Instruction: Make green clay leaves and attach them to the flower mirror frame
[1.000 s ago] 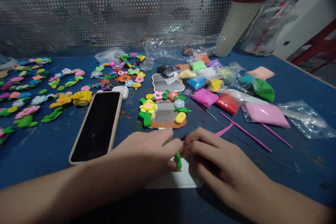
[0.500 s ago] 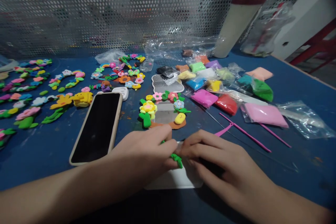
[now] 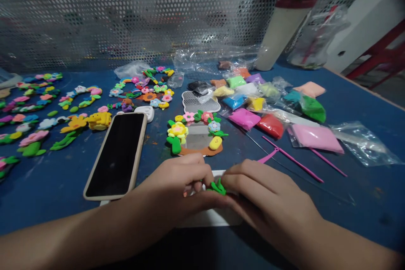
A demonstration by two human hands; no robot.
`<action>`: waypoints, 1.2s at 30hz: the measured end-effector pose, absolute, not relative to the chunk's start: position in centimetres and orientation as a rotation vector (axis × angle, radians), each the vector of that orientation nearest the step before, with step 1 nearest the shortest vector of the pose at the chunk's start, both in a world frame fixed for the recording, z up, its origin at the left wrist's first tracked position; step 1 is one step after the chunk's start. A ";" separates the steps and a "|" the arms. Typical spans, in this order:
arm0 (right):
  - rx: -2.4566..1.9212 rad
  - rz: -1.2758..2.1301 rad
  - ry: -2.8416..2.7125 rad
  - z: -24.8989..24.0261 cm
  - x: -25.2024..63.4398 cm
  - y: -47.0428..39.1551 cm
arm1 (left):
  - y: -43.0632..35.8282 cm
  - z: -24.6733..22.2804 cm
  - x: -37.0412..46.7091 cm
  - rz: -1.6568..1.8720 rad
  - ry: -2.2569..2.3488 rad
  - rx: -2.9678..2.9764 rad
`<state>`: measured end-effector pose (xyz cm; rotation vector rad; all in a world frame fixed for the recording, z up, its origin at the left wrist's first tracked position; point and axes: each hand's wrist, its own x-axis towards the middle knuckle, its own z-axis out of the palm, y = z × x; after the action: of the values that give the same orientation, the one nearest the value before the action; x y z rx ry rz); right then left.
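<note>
My left hand (image 3: 180, 187) and my right hand (image 3: 268, 194) meet above a white board (image 3: 210, 218) at the table's near side. Between their fingertips is a small green piece of modelling clay (image 3: 219, 187), with leaf-like points sticking up. The fingers of both hands are bent and pinch it from either side; part of it is hidden behind them. Just beyond the hands lies a small frame (image 3: 198, 151) with a brown lower edge, ringed with clay flowers, leaves and a yellow clay piece with a face (image 3: 216, 142).
A phone (image 3: 117, 156) lies left of the hands. Several clay-decorated pieces (image 3: 84, 95) spread across the left. Clay packets (image 3: 243, 119) and pink sticks (image 3: 294, 160) are at right. A tall bottle (image 3: 281, 33) stands against the perforated metal panel (image 3: 126, 17).
The green clay has turned upward between my fingertips and shifted slightly. My left fingers have lifted and curled, and my right fingers have closed in on it.
</note>
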<state>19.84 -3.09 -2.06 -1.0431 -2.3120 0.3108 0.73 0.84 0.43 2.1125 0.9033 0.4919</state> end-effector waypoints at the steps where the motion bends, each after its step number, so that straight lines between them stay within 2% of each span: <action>1: -1.032 0.266 -2.328 -2.1 19.9 -3.1 | 0.7 0.5 0.8 0.491 0.897 2.102; 13: -1.011 0.146 -2.399 -2.1 19.9 -2.9 | 0.7 1.1 0.3 0.291 0.940 1.954; 22: -0.943 -0.021 -2.462 -1.9 20.2 -3.0 | 0.7 0.7 0.4 0.410 0.889 2.039; 29: -1.148 0.613 -2.278 -1.1 19.7 -3.2 | 0.8 0.4 0.0 0.489 0.787 2.143; 36: -0.999 0.557 -2.357 -1.3 19.8 -3.2 | 0.6 1.8 -0.2 0.282 0.727 2.191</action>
<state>19.81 -3.25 -1.30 -0.9992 -2.3568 0.5570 -0.25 0.64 1.84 2.1913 0.7269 0.2820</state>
